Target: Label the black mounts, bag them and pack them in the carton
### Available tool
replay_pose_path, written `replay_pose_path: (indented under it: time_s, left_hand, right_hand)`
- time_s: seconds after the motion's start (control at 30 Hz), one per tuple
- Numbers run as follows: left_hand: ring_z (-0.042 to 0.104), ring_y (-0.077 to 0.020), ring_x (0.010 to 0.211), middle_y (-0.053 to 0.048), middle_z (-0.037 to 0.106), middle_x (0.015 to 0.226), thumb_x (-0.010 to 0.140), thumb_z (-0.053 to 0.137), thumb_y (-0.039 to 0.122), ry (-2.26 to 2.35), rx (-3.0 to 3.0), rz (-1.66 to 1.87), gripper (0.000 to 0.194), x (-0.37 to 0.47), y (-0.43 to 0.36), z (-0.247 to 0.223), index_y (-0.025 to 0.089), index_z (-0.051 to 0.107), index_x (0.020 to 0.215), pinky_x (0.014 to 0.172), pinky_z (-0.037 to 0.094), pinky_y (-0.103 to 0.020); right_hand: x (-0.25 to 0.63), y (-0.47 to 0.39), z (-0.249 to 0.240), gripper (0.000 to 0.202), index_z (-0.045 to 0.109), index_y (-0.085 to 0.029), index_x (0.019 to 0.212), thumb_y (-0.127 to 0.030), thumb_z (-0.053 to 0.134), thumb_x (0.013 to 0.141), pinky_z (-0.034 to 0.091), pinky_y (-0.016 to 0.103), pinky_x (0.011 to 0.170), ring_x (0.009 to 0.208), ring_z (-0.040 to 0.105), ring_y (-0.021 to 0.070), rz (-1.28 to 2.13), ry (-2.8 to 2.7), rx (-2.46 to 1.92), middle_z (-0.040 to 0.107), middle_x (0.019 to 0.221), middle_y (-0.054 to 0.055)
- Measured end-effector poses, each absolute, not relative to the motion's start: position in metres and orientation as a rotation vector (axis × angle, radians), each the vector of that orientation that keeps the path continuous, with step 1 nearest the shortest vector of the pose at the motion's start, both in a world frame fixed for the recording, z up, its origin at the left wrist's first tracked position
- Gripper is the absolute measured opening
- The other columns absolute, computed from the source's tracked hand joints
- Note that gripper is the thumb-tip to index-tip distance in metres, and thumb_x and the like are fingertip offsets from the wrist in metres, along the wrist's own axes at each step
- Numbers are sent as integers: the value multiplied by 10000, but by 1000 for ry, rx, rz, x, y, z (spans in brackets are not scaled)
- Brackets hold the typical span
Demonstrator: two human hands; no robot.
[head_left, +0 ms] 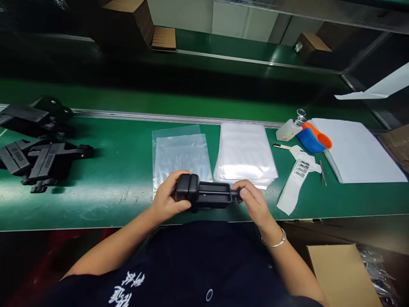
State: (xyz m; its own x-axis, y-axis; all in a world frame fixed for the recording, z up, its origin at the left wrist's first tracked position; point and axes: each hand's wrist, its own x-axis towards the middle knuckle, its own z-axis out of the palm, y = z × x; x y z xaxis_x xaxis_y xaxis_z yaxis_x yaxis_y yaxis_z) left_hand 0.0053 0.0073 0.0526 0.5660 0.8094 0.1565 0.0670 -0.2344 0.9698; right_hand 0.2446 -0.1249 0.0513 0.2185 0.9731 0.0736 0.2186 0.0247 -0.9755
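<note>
A black clamp-like device [214, 195] with a threaded rod along its open channel is held level above the front of the green bench. My left hand [169, 196] wraps round its thick jaw end. At the opposite end, the fingers of my right hand [254, 200] pinch the small black knob [236, 194]. Just beyond the device lie a few clear plastic bags [182, 149], and right of them a thick stack of clear bags [246, 149]. The underside of the device is hidden from me.
Several black devices [47, 157] lie at the left. On the right are a white bottle [289, 128], blue and orange cups [315, 138], a label strip [294, 185], tweezers [323, 172] and a white paper stack [361, 149]. A cardboard box [345, 273] stands below the bench edge.
</note>
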Motion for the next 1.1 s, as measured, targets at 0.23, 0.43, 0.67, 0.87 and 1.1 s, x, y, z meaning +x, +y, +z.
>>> replay_pose_path:
  time_s: [0.23,0.43,0.67,0.87,1.1]
  left_hand:
    - [637,-210,897,-64,660,977,791,627,645,855,1234,834,561,31,13,45,166,573,1078,774,520,-316]
    - [640,-246,1036,-92,685,1084,851,591,576,711,1174,807,518,44,9,48,159,563,1157,920,503,-378]
    - [588,-270,1143,-131,629,1226,825,598,635,708,1200,837,626,50,9,48,152,530,1217,962,473,-376]
    - [580,-283,1144,-135,616,1223,812,627,631,613,1261,818,663,49,9,48,154,497,1255,953,466,-375]
    - [606,-274,1088,-123,649,1148,796,651,621,633,1194,816,633,50,10,50,151,534,1204,905,476,-356]
  right_hand:
    - [240,-114,31,448,649,-225,1172,-556,608,873,427,449,1050,1199,558,267,879,-1034,-1341,629,1238,99]
    - [221,-100,17,270,676,-212,923,-468,663,840,498,372,878,878,625,198,744,-652,-1282,681,897,43]
    - [233,-95,18,249,660,-209,938,-446,645,864,477,364,905,940,627,197,799,-679,-1257,683,974,52]
    - [234,-94,12,265,656,-219,885,-472,580,904,493,343,846,871,633,184,712,-679,-1253,674,870,29]
    - [240,-93,8,303,679,-204,900,-486,721,796,468,339,854,855,614,180,740,-681,-1302,672,873,21]
